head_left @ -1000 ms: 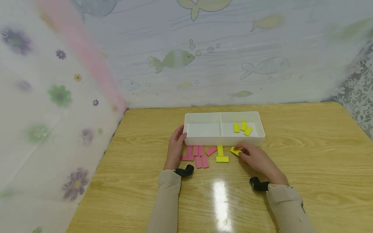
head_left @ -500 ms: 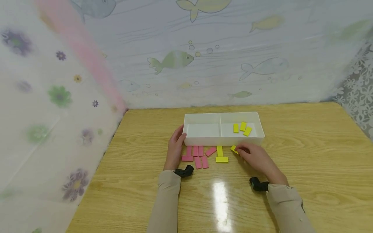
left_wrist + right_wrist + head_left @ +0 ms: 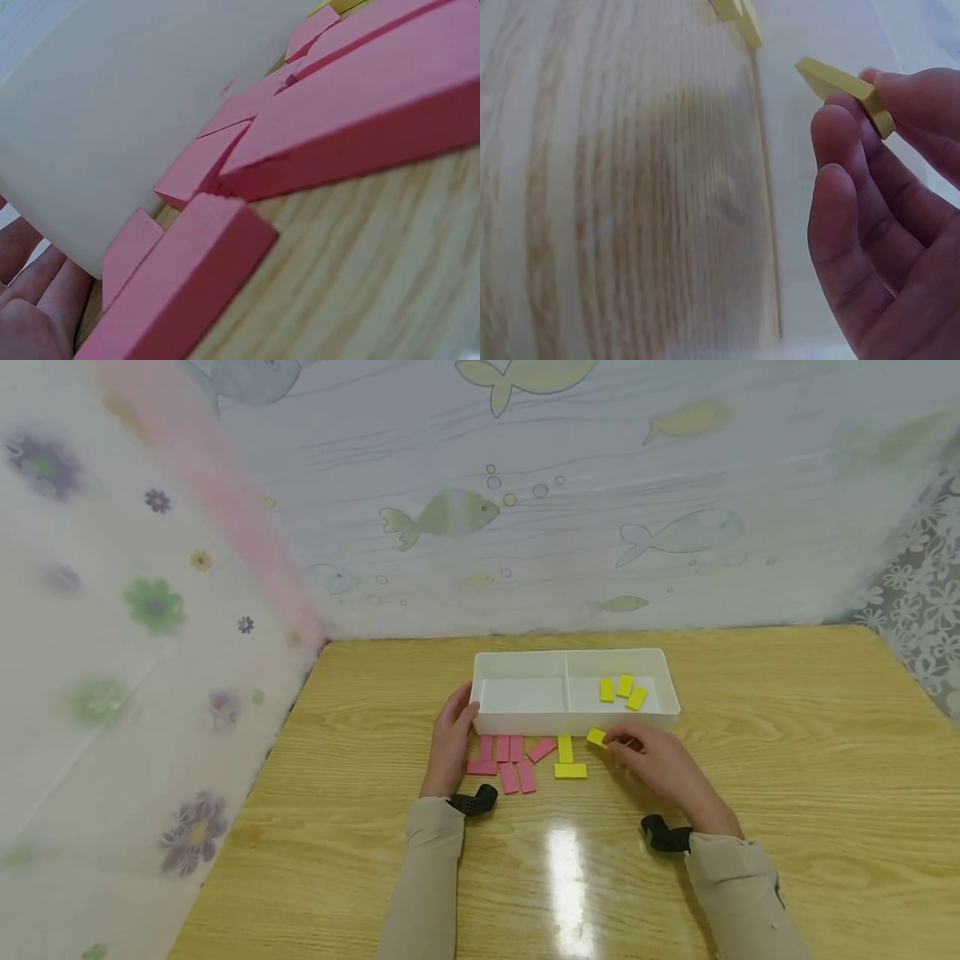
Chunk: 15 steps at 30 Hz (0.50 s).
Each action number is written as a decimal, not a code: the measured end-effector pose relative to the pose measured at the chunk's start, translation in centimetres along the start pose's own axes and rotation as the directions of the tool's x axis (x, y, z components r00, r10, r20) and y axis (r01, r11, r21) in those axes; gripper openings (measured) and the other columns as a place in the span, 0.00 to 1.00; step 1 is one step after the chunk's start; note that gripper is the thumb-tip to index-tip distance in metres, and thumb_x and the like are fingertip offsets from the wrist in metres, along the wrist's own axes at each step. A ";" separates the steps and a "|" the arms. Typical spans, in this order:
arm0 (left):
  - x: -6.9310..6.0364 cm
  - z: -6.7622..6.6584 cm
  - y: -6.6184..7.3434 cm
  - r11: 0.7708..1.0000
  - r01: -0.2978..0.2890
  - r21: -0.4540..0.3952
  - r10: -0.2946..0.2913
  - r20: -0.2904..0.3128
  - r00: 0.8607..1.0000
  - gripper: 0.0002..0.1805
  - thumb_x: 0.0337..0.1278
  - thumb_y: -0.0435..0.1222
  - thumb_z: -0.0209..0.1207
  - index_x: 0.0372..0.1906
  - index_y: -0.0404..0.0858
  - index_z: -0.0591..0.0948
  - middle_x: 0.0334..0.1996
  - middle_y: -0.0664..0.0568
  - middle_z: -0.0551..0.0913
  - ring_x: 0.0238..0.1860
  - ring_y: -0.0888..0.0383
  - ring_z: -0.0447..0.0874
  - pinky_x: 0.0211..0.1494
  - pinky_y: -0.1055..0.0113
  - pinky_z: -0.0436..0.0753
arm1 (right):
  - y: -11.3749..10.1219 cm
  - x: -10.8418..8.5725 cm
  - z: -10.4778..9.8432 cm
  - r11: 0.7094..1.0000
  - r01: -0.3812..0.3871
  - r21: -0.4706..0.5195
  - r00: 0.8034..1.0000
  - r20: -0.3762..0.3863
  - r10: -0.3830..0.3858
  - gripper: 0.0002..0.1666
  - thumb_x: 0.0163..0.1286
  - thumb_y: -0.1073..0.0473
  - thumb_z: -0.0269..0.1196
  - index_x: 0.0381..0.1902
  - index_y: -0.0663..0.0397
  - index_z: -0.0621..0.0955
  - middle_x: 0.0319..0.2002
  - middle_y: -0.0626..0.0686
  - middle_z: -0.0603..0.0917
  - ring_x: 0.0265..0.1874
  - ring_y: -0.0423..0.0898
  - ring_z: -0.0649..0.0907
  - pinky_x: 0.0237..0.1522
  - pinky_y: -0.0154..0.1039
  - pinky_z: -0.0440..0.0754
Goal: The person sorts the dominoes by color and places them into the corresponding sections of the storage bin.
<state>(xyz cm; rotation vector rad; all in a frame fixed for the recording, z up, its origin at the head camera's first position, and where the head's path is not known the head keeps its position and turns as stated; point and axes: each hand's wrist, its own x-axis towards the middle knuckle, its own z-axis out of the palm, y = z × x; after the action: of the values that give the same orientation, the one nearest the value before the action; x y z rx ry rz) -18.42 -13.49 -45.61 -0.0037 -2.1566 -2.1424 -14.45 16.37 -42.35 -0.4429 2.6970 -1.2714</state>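
My left hand (image 3: 450,735) holds the left end of a white two-part box (image 3: 525,724), its thumb at the near corner. The left wrist view shows its fingers (image 3: 64,296) against the box end. My right hand (image 3: 660,768) pinches a flat yellow block (image 3: 844,82) between thumb and fingers, tilted, just in front of the box. Several pink blocks (image 3: 482,767) lie before the box's left half. Two yellow blocks (image 3: 571,771) lie to their right, in a T shape. Three more yellow blocks (image 3: 637,698) sit in the right compartment; the left one holds none.
A wooden table (image 3: 337,827) bears everything. Behind it hangs a fish-patterned sheet (image 3: 555,568), and a flowered sheet (image 3: 150,710) runs along the left. A black wrist device (image 3: 666,834) sits at my right wrist, another black wrist device (image 3: 475,800) at my left.
The yellow block in my right hand has lifted and turned, shifting slightly left and toward the box. My left hand has stayed at the box's end.
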 end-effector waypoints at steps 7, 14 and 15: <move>0.0 0.0 0.0 1.000 0.010 0.001 -0.010 -0.002 1.000 0.23 0.63 0.40 0.48 0.63 0.45 0.66 0.61 0.55 0.66 0.61 0.60 0.61 0.61 0.63 0.63 | -0.2 -0.1 -0.4 1.000 -0.022 0.002 1.000 -0.023 0.022 0.10 0.65 0.55 0.55 0.41 0.52 0.79 0.32 0.51 0.80 0.29 0.44 0.76 0.30 0.39 0.74; 0.1 -0.1 -0.1 1.000 0.007 0.001 -0.007 0.002 1.000 0.23 0.63 0.41 0.49 0.63 0.45 0.66 0.61 0.55 0.66 0.61 0.60 0.61 0.61 0.63 0.63 | -0.4 0.0 -0.7 1.000 -0.031 -0.005 0.998 -0.051 0.031 0.12 0.66 0.51 0.54 0.41 0.50 0.78 0.33 0.52 0.80 0.30 0.44 0.76 0.30 0.39 0.74; 0.1 -0.1 -0.1 1.000 0.006 0.004 -0.006 0.002 1.000 0.23 0.63 0.41 0.49 0.63 0.44 0.66 0.61 0.54 0.66 0.62 0.59 0.61 0.61 0.63 0.63 | -0.4 0.0 -0.7 1.000 -0.029 -0.005 0.998 -0.053 0.029 0.12 0.66 0.51 0.54 0.41 0.50 0.78 0.33 0.52 0.80 0.30 0.45 0.76 0.30 0.39 0.74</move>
<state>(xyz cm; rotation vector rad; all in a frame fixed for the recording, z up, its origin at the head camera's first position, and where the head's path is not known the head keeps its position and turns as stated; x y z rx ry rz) -18.55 -13.56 -45.70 0.0010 -2.1641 -2.1425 -14.52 16.66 -41.62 -0.3748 2.7403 -1.2861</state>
